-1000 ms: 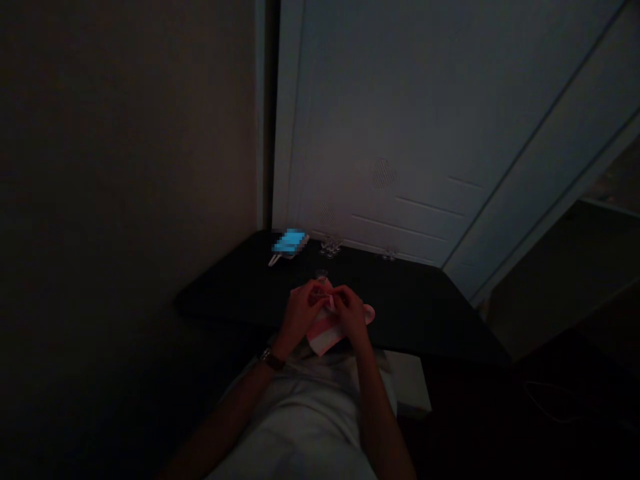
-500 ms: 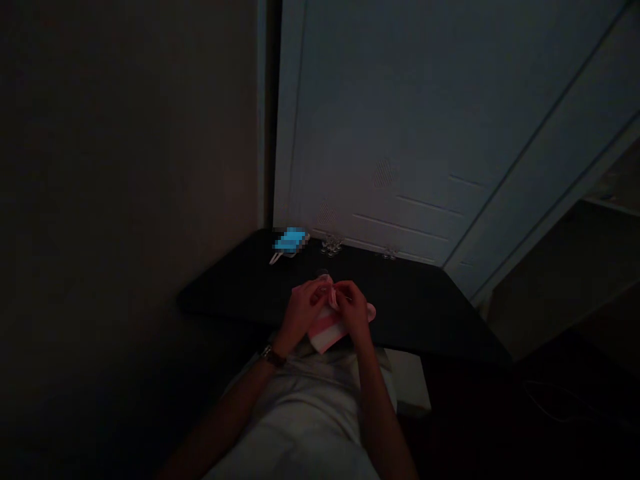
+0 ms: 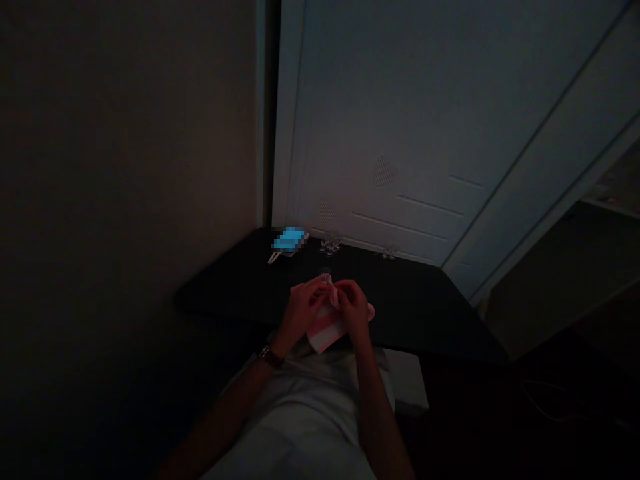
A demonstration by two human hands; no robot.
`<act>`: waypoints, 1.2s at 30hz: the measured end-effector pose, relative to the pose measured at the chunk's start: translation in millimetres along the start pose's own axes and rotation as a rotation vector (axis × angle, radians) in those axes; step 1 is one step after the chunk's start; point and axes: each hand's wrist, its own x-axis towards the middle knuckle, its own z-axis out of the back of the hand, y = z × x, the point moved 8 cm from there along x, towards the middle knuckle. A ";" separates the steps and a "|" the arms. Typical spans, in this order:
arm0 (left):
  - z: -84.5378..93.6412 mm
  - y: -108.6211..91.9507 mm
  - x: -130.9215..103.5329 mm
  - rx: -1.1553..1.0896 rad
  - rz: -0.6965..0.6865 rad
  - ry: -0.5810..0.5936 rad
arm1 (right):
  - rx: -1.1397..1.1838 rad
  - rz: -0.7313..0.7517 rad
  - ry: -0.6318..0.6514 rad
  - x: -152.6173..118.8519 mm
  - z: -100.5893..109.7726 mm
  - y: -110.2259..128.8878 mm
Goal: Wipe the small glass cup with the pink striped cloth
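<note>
A pink-and-white striped cloth hangs between my hands above the near side of a black tabletop. My left hand pinches its upper edge from the left. Close beside it, my right hand is closed on a gathered fold near the middle of the cloth. Just beyond my fingertips shows a small clear round piece, too dim to name; I cannot tell whether it is attached to the cloth. A watch circles my left wrist.
Toward the back left of the tabletop lies a device with a blurred blue screen. Several small clear, shiny pieces are clustered by the white panel, with a few more to their right. A pale box-like object sits below the table's front edge.
My hands keep hold of the cloth, with only slight finger movement. The clear piece beyond my fingertips shows a little more. The whole view has shifted very slightly.
</note>
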 end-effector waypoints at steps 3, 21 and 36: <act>-0.3 -2.7 0.6 -0.004 -0.019 0.004 | 0.003 0.023 0.002 -0.4 0.6 5.2; -7.5 -9.4 -0.4 -0.166 -0.061 0.051 | -0.080 -0.047 -0.117 -2.4 9.3 -13.6; -6.7 -2.8 0.6 -0.166 0.003 0.062 | -0.196 -0.048 -0.055 -1.8 1.2 -10.8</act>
